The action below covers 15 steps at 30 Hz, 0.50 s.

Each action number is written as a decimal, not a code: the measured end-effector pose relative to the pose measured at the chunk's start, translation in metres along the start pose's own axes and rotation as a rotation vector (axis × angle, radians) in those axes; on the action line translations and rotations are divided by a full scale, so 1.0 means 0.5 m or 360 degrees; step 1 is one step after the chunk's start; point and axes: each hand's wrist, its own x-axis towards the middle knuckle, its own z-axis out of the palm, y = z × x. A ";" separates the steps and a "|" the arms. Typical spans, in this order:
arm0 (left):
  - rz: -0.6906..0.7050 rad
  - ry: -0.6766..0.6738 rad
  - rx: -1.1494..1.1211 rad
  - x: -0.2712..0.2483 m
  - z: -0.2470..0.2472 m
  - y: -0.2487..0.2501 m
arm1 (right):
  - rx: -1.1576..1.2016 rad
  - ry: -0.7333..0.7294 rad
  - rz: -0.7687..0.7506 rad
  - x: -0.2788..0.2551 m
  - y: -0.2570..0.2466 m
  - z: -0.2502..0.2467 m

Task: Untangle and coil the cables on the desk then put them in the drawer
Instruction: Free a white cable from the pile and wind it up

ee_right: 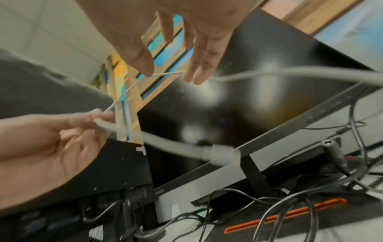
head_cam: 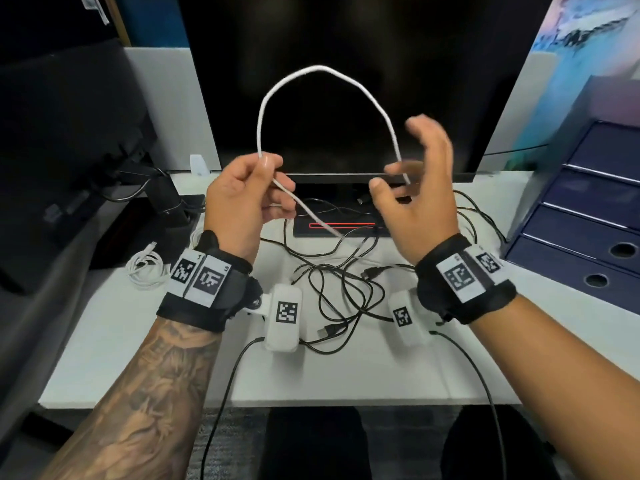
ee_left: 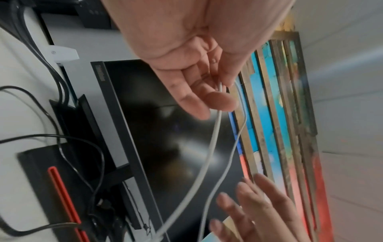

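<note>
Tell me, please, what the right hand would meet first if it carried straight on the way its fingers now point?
Most likely the white cable arching past the right hand: its fingers already lie at that strand. Beyond it stands the dark monitor, though depth is hard to judge.

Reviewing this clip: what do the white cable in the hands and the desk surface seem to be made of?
White cable: it looks matte, with a faint woven texture, so probably a braided fabric jacket, though smooth plastic cannot be ruled out; it holds a springy arch between the left hand and the right hand. Desk: flat white, low sheen, thin square edge, likely laminate or painted board.
</note>
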 end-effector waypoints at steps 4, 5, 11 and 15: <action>0.0027 -0.0057 -0.0081 -0.004 0.003 0.009 | -0.0162 -0.0485 -0.0062 -0.034 -0.016 0.035; 0.0022 -0.0058 -0.0057 -0.006 0.006 0.009 | -0.0160 -0.0552 -0.0054 -0.040 -0.016 0.042; -0.0006 -0.0108 0.0148 -0.020 0.019 -0.002 | -0.0154 -0.0413 -0.0219 -0.043 -0.031 0.047; -0.0003 -0.0291 0.0371 -0.036 0.036 -0.027 | -0.0431 -0.0110 -0.0539 -0.039 -0.049 0.020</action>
